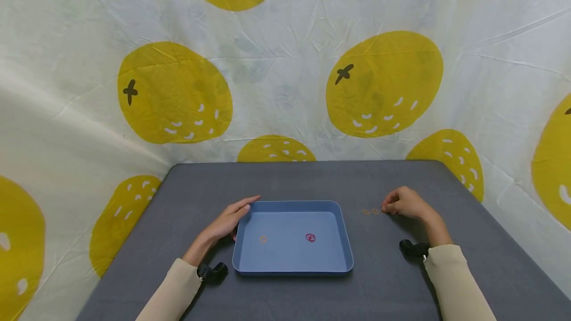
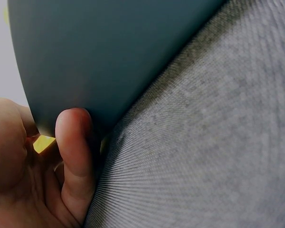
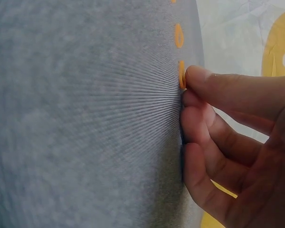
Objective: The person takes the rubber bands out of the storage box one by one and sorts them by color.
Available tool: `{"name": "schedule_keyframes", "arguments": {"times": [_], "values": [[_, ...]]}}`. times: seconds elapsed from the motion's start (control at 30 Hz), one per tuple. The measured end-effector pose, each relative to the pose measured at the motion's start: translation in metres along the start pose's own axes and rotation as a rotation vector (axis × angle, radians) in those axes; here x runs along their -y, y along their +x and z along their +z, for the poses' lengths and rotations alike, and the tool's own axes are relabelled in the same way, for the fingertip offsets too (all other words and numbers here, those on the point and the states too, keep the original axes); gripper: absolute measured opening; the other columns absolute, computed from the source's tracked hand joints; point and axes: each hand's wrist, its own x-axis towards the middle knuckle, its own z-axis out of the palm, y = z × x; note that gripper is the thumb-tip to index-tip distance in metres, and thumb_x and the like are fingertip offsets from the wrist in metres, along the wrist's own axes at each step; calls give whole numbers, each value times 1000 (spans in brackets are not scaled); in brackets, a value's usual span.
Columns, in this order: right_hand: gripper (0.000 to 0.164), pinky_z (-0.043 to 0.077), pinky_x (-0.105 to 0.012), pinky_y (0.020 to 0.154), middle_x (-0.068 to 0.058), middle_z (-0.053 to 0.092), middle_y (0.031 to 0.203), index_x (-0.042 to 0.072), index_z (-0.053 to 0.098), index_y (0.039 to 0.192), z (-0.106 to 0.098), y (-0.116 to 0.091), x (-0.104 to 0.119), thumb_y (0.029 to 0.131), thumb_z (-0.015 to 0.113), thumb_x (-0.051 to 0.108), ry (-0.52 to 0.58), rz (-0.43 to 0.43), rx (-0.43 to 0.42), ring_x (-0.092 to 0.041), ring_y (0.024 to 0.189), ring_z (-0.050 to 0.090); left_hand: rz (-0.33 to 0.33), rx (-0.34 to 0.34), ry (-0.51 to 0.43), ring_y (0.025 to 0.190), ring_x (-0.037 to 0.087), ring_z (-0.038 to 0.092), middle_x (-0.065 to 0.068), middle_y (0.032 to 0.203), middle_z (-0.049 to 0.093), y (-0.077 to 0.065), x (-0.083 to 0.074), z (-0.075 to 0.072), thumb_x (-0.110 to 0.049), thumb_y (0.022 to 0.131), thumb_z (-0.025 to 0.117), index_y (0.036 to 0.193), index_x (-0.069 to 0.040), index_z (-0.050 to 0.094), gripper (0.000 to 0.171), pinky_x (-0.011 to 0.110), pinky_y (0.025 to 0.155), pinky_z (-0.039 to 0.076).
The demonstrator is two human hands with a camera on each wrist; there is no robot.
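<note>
A blue rectangular tray (image 1: 292, 212) sits on the grey table. My left hand (image 1: 227, 219) holds its back left corner, thumb on the rim and index finger stretched along the outside. In the left wrist view, a bent finger (image 2: 75, 142) presses the tray's outer wall (image 2: 99, 52). Right of the tray, my right hand (image 1: 407, 203) is down at the table, thumb and fingertips together at an orange rubber band (image 3: 182, 75). Two more orange rubber bands lie left of these fingertips, the nearer band (image 1: 375, 211) and the farther band (image 1: 366, 212).
Inside the tray are an orange rubber band (image 1: 263, 239) at the left and a tangled red band (image 1: 310, 237) right of centre. Grey cloth covers the table (image 1: 285, 296). Behind it hangs a white curtain (image 1: 276, 88) with yellow fruit prints.
</note>
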Motion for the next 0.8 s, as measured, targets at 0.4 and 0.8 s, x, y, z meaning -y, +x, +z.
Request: {"name": "schedule_keyframes", "arguments": {"times": [0.4,0.8], "values": [[11,55,-26,61,-6,76,82,1,79,94,-5,0,-4,91,76,10,21,-2,25,-13,73,65,-15,-11,-5,57,21,61,16,165,35,0,-3,1,-29,115,36,161,-26,39,47,36,43,53],[11,56,-26,61,-7,76,82,-1,78,94,-12,-4,1,92,73,8,22,6,37,-17,75,68,-22,-7,-15,53,20,59,16,164,36,0,-2,1,-31,115,37,161,-26,39,47,36,44,53]]}}
